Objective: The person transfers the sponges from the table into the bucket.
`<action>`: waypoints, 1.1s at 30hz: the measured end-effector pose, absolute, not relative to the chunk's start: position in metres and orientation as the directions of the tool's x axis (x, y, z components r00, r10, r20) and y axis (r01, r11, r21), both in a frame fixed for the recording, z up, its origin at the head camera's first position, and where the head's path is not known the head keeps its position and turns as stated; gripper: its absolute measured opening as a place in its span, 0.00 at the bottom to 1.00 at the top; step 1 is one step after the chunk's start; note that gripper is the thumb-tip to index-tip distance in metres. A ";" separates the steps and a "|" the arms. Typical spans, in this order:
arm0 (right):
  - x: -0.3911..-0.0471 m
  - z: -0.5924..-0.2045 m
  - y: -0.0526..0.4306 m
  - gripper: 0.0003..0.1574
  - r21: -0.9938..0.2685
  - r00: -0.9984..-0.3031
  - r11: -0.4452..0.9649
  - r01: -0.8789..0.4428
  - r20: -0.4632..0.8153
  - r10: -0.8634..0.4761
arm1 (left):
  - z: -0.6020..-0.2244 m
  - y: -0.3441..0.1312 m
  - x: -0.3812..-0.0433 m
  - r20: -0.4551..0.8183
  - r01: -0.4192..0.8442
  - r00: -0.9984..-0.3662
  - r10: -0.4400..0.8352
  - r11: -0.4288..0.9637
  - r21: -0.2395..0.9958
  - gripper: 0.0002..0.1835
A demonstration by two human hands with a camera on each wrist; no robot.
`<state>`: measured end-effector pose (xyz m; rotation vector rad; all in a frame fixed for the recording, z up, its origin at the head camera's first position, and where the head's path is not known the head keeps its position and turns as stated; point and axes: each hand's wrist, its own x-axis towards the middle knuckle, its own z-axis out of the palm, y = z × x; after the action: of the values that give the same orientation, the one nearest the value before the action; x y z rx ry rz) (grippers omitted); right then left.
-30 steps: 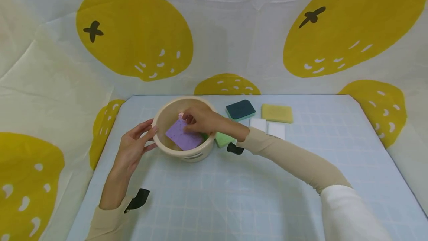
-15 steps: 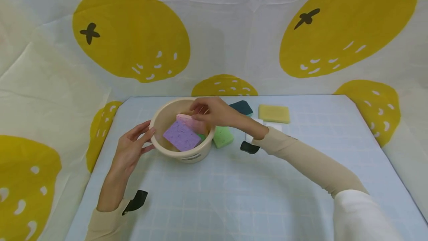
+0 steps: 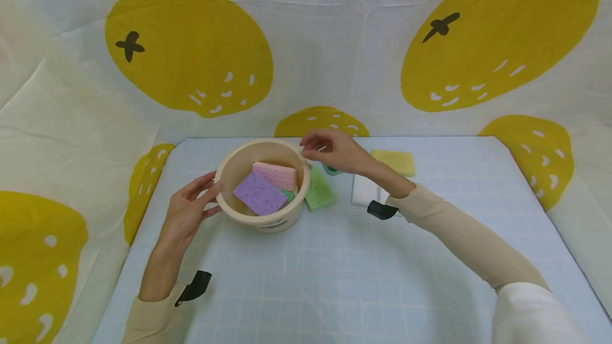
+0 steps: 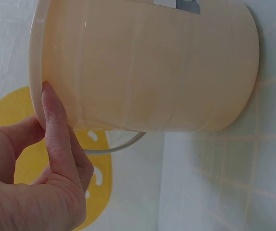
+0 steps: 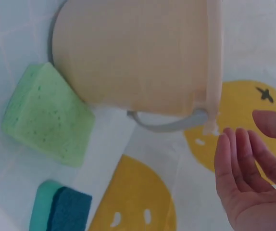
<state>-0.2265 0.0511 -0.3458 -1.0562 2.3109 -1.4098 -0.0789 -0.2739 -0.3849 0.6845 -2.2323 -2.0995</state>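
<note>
A cream bucket (image 3: pixel 241 171) stands at the table's left rear. My left hand (image 3: pixel 186 211) pinches its rim from the left, and the left wrist view shows the fingers (image 4: pixel 56 130) against the lip. Inside, a purple sponge (image 3: pixel 260 194) leans beside a pink sponge (image 3: pixel 277 175), with a bit of green (image 3: pixel 289 195) showing under them. My right hand (image 3: pixel 337 150) hovers just right of the rim, fingers loosely bent and holding nothing. Below it, a light green sponge (image 3: pixel 319 190) lies against the bucket's right side. A dark green sponge (image 5: pixel 68 209) is mostly hidden by that hand in the head view.
Farther right lie a yellow sponge (image 3: pixel 394 161) and white blocks (image 3: pixel 365 190), partly behind the right forearm. The bucket's grey handle (image 5: pixel 167 127) hangs at its far side. A lemon-printed cloth (image 3: pixel 334 57) rises behind the table.
My right hand let go of the pink sponge in the bucket, beside the purple one, then moved out to the right over the rim. The left hand stays on the rim.
</note>
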 end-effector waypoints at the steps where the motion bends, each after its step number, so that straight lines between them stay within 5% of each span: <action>1: -0.227 -0.347 0.055 0.16 -0.847 -0.719 0.279 -0.452 0.161 -0.676 | -0.385 -0.274 -0.079 -0.291 -0.310 -0.904 -0.312 0.011 0.951 0.36; 33: -0.241 -0.416 0.147 0.24 -0.882 -0.847 0.370 -0.293 0.060 -0.528 | -0.385 -0.274 -0.080 -0.307 -0.328 -0.899 -0.313 0.014 0.945 0.36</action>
<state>-0.2406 0.1468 -0.4160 -0.7329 2.3986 -1.4703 -0.0802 -0.2735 -0.3845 0.7090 -2.2449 -2.0974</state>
